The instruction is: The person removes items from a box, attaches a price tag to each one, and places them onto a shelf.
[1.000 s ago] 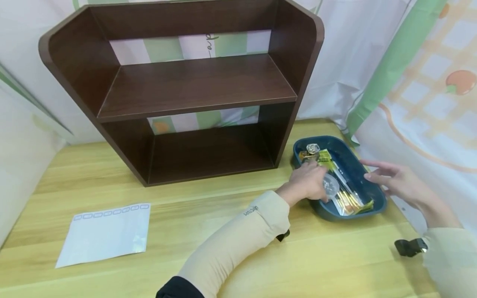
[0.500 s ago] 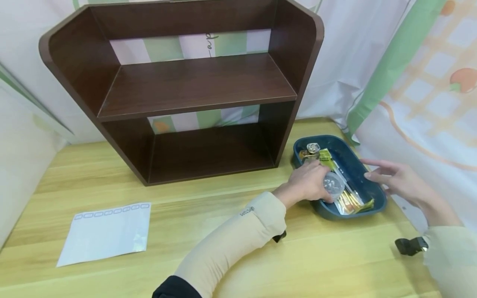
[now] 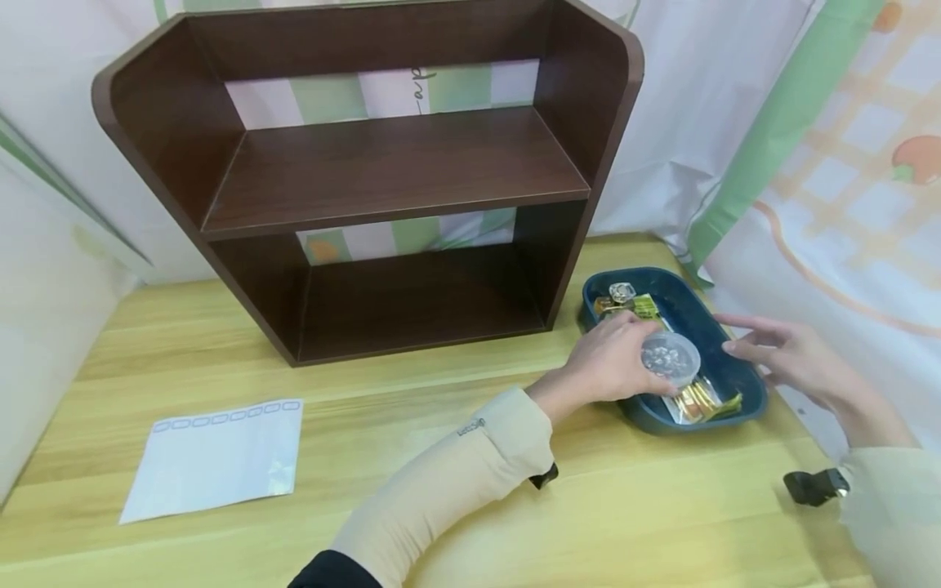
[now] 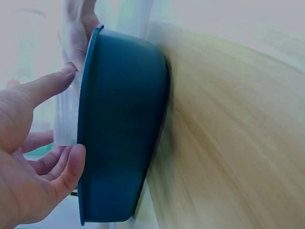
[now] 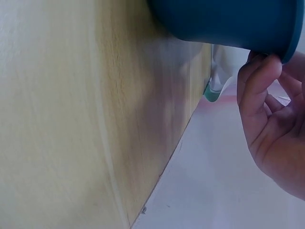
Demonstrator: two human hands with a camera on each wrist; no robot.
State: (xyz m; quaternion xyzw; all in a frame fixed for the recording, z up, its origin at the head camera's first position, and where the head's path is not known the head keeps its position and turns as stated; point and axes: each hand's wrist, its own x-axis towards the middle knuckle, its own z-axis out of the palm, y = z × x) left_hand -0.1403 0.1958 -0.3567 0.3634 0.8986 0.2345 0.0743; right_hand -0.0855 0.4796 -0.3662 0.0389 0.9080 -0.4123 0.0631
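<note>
My left hand (image 3: 606, 359) grips a round clear plastic tub (image 3: 671, 359) with small shiny pieces showing inside. In the left wrist view, thumb and fingers curl round the tub (image 4: 66, 112) at the level of the bin's rim. Below it stands a dark blue rectangular bin (image 3: 724, 347), its outer wall (image 4: 121, 119) plain in that view. My right hand (image 3: 801, 363) holds the bin's right rim; in the right wrist view its curled fingers (image 5: 259, 78) sit right under the lip. A faceted clear piece (image 3: 621, 291), a green packet (image 3: 647, 307) and a packet of gold sticks (image 3: 698, 402) lie inside.
A dark brown two-tier shelf (image 3: 412, 167) stands at the back of the wooden table (image 3: 412, 490), close left of the bin. A white sheet (image 3: 213, 461) with a row of printed boxes lies at the left. Curtains (image 3: 831, 188) hang at the back and right.
My left hand has taken hold of the clear tub and brought it slightly up and to the right over the bin. My right hand has stayed at the rim.
</note>
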